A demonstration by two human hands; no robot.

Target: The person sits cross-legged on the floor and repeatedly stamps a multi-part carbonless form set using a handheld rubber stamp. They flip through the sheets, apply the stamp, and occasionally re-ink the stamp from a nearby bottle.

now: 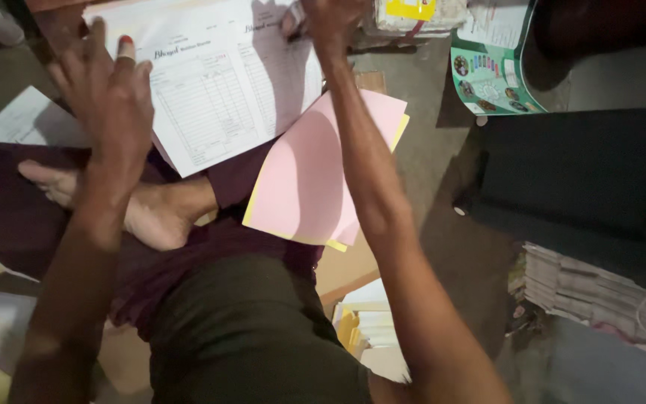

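Sorting printed forms looks to be the step in hand: the left hand (110, 93) rests flat, fingers spread, on the white form sheet (218, 90), the right hand (330, 26) pins its far edge, that grip unclear, pink sheets (308, 176) lying just below

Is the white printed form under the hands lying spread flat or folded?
Spread flat. The white printed form lies open with its table grid fully showing, the left hand at its edge and the right hand at its top.

I see my left hand (106, 93) lifted with spread fingers beside the white printed form (218, 82), my right hand (330, 22) touching its top edge above pink sheets (308, 179).
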